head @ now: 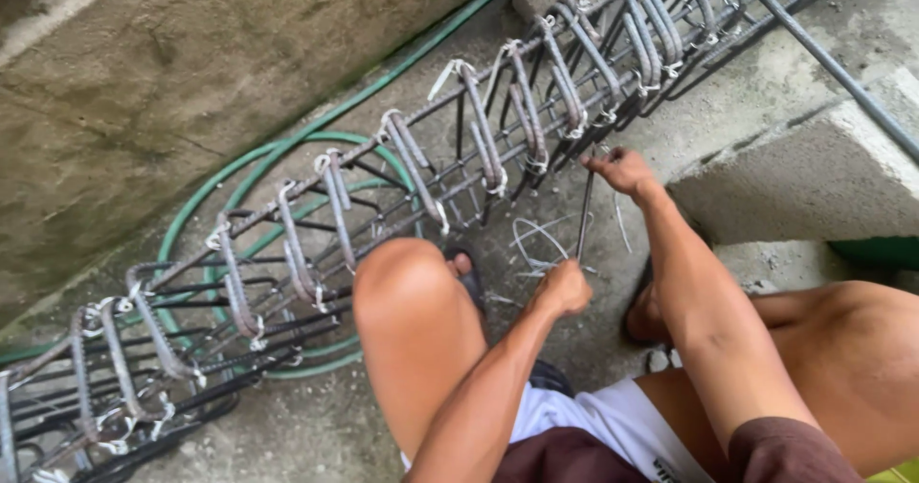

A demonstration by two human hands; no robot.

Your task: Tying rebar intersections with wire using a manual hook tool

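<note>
Fingers of the left hand (563,290) grip a thin metal rod (584,217); the right hand (620,170) apparently pinches tie wire against the rebar cage (421,172).

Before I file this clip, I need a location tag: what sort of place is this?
Probably an outdoor building site: a long cage of ribbed steel bars with wire ties lies on rough concrete ground, beside a grey concrete block and a coiled green hose.

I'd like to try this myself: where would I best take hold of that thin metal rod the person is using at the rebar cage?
Grip the thin metal rod at its lower end, from the near side, as the left hand does. It stands nearly upright, its top at the rebar cage by the right hand.
</note>
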